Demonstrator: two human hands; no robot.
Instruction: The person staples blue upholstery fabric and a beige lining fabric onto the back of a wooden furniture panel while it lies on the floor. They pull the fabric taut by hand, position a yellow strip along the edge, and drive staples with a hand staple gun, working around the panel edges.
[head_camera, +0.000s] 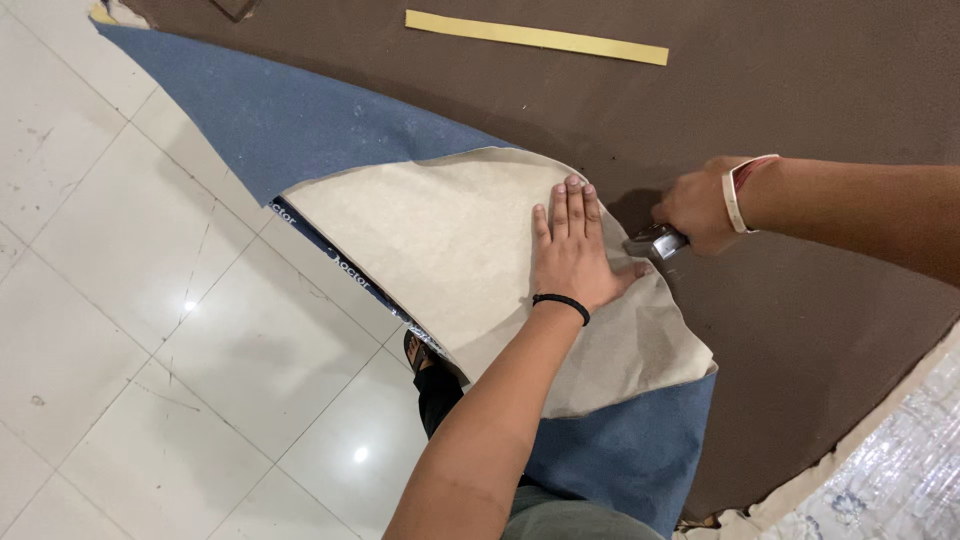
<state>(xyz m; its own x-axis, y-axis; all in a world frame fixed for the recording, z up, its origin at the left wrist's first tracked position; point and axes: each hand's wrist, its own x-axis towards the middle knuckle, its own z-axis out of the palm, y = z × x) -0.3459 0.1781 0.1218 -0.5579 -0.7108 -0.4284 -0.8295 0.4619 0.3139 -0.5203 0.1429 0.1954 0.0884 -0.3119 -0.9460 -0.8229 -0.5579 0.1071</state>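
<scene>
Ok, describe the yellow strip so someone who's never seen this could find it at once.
Start at the big brown fabric sheet covering the upper right of the view. Near its top edge lies a long, thin, flat yellow strip, slightly tilted. It is the only yellow piece on the brown, apart from both hands.

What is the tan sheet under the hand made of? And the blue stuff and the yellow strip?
The tan sheet looks like stiff paper or card: matte, creased, curling at its edge. The blue stuff looks like fabric or felt, soft and slightly fuzzy. The yellow strip is flat and straight, maybe a ruler or tape; its material is unclear.
</scene>
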